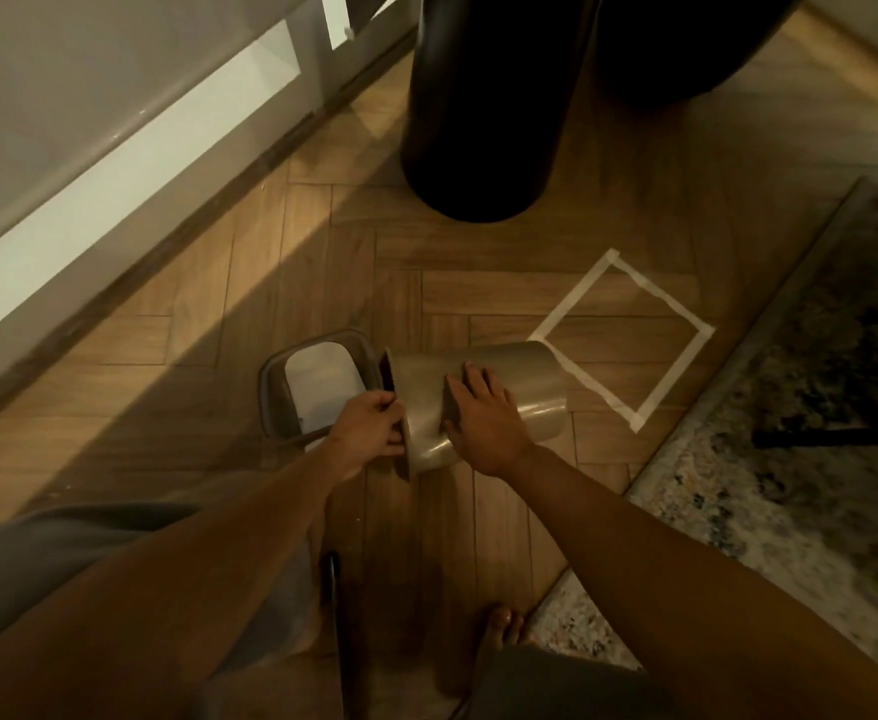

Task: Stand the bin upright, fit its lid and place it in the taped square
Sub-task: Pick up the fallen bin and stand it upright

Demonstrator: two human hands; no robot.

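The smooth taupe plastic bin lies sideways, touching the white taped square. Left hand grips its rim; right hand rests open on its wall. Its grey frame lid, just beside the bin's mouth, remains unfitted; nothing is done yet.

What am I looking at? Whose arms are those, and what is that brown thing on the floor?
The camera sits on a person's head and looks down, so you see that person's own arms. The brown thing is a small bin lying on its side on the wooden floor. The left hand grips its open rim, and the right hand rests flat on its side. Beside the rim lies its lid, with a white flap. The white tape makes a taped square, where the bin belongs. A patterned rug lies on the right.
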